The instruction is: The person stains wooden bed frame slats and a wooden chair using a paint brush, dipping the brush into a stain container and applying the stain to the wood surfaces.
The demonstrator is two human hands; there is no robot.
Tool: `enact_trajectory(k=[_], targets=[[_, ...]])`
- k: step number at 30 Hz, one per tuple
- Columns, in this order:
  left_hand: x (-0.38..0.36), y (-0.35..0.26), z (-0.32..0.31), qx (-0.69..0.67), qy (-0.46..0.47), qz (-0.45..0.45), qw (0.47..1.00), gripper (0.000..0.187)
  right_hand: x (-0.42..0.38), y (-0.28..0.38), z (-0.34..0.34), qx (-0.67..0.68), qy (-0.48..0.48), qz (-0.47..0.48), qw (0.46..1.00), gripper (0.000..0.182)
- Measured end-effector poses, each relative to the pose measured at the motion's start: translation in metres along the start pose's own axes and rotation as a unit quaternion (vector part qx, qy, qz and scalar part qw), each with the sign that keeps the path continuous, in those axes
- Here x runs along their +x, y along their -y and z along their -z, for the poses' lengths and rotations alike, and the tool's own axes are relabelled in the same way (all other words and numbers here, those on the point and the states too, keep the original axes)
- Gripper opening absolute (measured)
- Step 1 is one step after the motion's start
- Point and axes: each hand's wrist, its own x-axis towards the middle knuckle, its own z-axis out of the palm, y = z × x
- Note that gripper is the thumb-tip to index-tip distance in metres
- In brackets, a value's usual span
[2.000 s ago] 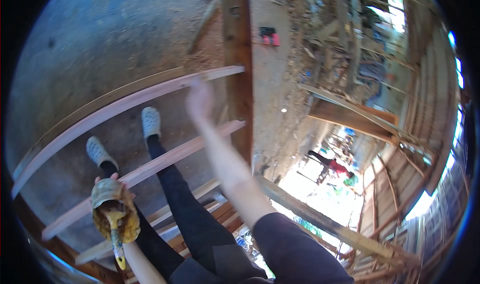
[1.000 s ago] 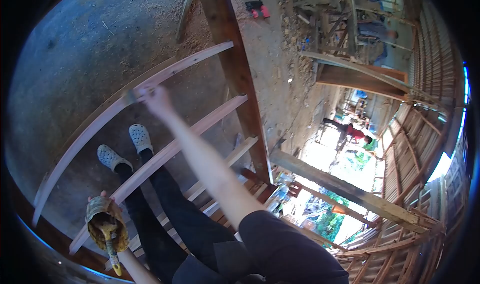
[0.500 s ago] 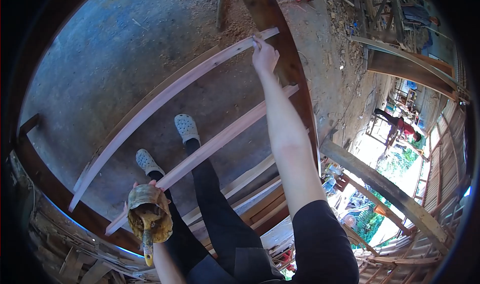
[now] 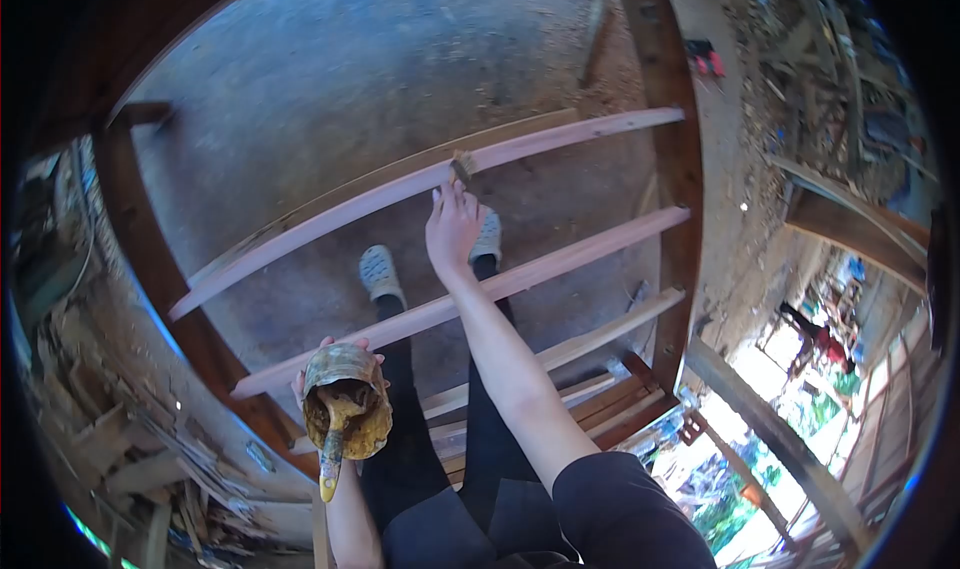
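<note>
My right hand [image 4: 455, 231] grips a small paintbrush [image 4: 461, 167], its bristles on the far pale wooden slat [image 4: 330, 226], around its middle. My left hand [image 4: 364, 348] is wrapped round a crusted pot [image 4: 345, 367], lower left, with only some fingertips showing. Out of the pot's mouth leans another brush with a yellow-tipped handle [image 4: 330, 459]. What lies deep in the pot is hard to make out. Below my right forearm a second pale slat [image 4: 570, 257] runs across the dark wooden frame [image 4: 680, 169].
My clog-shod feet [image 4: 380, 271] stand on the concrete floor [image 4: 380, 59] within the frame. More slats [image 4: 560, 354] lie nearer me. Scrap wood [image 4: 110, 439] is piled at left. A thick beam [image 4: 770, 429] and a distant person in red [image 4: 830, 349] are at right.
My right hand has moved with the brush from the far slat's right end leftward to about its middle. My left hand still holds the pot. The whole view has shifted.
</note>
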Motion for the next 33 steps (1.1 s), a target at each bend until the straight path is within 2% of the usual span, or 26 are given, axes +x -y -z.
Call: enact_trajectory(k=[3, 4, 6, 7, 9, 11, 12, 13, 14, 16, 19, 23, 25, 27, 29, 32, 33], targets=[[-0.02, -0.023, 0.017, -0.016, -0.014, -0.034, 0.999, 0.067, -0.044, 0.084, -0.02, 0.057, 0.045, 0.0, 0.997, 0.023], [-0.026, -0.032, 0.024, 0.003, -0.005, -0.048, 0.999, 0.073, -0.054, 0.111, -0.021, 0.092, 0.074, 0.001, 0.993, 0.023], [-0.037, -0.047, 0.033, 0.003, -0.009, -0.054, 0.998, 0.07, -0.068, 0.16, -0.015, 0.17, 0.23, -0.053, 0.957, 0.03], [-0.041, -0.051, 0.036, 0.002, -0.009, -0.051, 0.999, 0.067, -0.083, 0.172, -0.031, 0.258, 0.244, -0.061, 0.933, 0.031], [-0.033, -0.046, 0.049, 0.003, -0.003, -0.051, 0.999, 0.067, -0.084, 0.184, -0.032, 0.364, 0.33, -0.142, 0.859, 0.029], [-0.034, -0.051, 0.067, 0.009, 0.002, -0.047, 0.999, 0.066, -0.079, 0.175, -0.029, 0.345, 0.327, -0.144, 0.868, 0.029], [-0.033, -0.054, 0.083, -0.006, -0.035, -0.011, 0.999, 0.065, -0.075, 0.166, -0.027, 0.323, 0.324, -0.145, 0.877, 0.029], [-0.034, -0.054, 0.097, -0.022, -0.072, 0.026, 0.997, 0.064, -0.069, 0.151, -0.024, 0.323, 0.321, -0.151, 0.877, 0.029], [-0.031, -0.045, 0.081, -0.019, -0.073, 0.031, 0.997, 0.064, -0.061, 0.128, -0.019, 0.333, 0.281, -0.176, 0.883, 0.03], [-0.018, -0.019, 0.055, 0.027, 0.011, -0.019, 0.999, 0.062, -0.038, 0.069, -0.014, 0.347, 0.23, -0.196, 0.888, 0.03], [-0.003, 0.004, 0.043, 0.066, 0.032, -0.006, 0.997, 0.063, -0.001, -0.027, 0.009, 0.323, 0.186, -0.19, 0.908, 0.032], [0.017, 0.048, 0.008, 0.046, 0.033, 0.02, 0.998, 0.063, 0.065, -0.165, 0.06, 0.274, 0.131, -0.246, 0.92, 0.037], [0.026, 0.069, -0.011, 0.064, 0.007, 0.026, 0.998, 0.065, 0.102, -0.237, 0.079, 0.221, 0.053, -0.256, 0.94, 0.035], [0.037, 0.093, -0.035, 0.059, 0.009, 0.037, 0.998, 0.065, 0.138, -0.286, 0.115, 0.106, -0.05, -0.216, 0.969, 0.034], [0.047, 0.115, -0.05, 0.054, 0.011, 0.046, 0.997, 0.066, 0.169, -0.325, 0.138, 0.074, -0.153, -0.311, 0.935, 0.037], [0.061, 0.147, -0.064, 0.063, 0.004, 0.049, 0.997, 0.067, 0.19, -0.396, 0.131, 0.058, -0.142, -0.29, 0.945, 0.042], [0.065, 0.156, -0.068, 0.066, 0.003, 0.052, 0.996, 0.067, 0.191, -0.399, 0.135, 0.058, -0.143, -0.294, 0.943, 0.042]])
